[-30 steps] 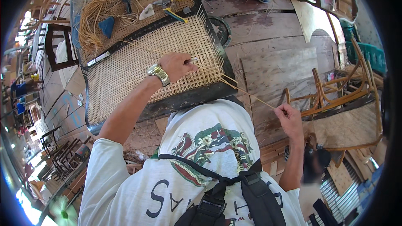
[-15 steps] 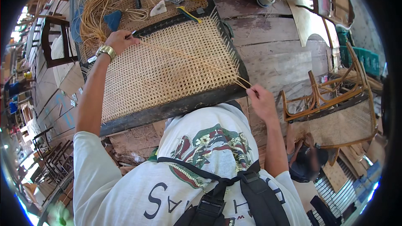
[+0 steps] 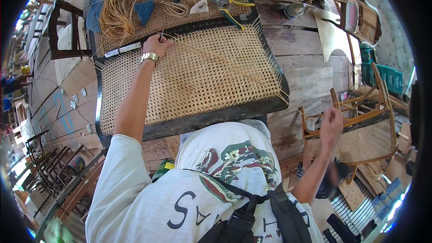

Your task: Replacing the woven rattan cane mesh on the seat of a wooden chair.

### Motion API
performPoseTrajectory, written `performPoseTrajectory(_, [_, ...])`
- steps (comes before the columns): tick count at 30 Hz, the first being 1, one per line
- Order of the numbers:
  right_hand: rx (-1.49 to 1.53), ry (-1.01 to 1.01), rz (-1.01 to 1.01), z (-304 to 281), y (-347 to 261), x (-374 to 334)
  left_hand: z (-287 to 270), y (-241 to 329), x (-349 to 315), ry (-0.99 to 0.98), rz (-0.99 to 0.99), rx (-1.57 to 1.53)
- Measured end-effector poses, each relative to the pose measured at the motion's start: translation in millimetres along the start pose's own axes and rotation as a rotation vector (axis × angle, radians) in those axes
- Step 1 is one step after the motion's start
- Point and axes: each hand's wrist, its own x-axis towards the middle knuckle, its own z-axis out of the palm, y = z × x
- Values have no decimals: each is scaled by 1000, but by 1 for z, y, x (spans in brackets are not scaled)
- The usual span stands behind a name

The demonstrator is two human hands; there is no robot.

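Note:
A cane-woven panel [image 3: 193,81] in a dark frame lies across in front of me. My left hand [image 3: 156,46] is closed at the panel's far edge, with a thin pointed thing sticking up from the fingers; its kind is mostly hidden. A cane strand [image 3: 216,58] runs slantwise from there over the weave to the near right corner. Beyond that corner, my right hand [image 3: 330,126] is closed in the air, the strand stretched toward it. Just left of my left hand, a long white object [image 3: 122,50] lies along the frame.
Beyond the panel lie a bundle of loose cane [image 3: 118,15], a blue cloth piece [image 3: 144,11], yellow-handled pruning shears [image 3: 240,3], pliers [image 3: 231,18] and a white lump [image 3: 199,6]. On the right are an overturned cane chair [image 3: 360,137] and a person [image 3: 330,177].
My right hand has moved right, away from the panel corner, drawing the strand out. My left hand stays at the far edge, slightly farther right. The whole view has shifted.

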Motion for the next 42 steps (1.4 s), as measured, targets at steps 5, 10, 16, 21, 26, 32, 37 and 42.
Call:
performPoseTrajectory(5, [325,-382,-227,83,-106,1,6,10,-9,150,56,-9])
performPoseTrajectory(10, [207,-443,-600,153,-132,-6,-11,21,-21,94,17,-15])
performPoseTrajectory(16, [116,-439,-569,182,-132,-2,-3,11,-19,154,100,79])
performPoseTrajectory(21, [185,-376,-526,190,-144,-1,-8,14,-11,114,118,190])
performPoseTrajectory(26, [265,-349,-658,207,-161,3,-19,8,19,188,64,372])
performPoseTrajectory(32, [282,-444,-628,243,-202,15,-31,-18,55,259,35,629])
performPoseTrajectory(37, [358,-612,-644,249,-205,26,-44,-37,63,256,141,630])
performPoseTrajectory(42, [426,-844,-439,198,-174,43,-48,-8,56,208,-4,589])
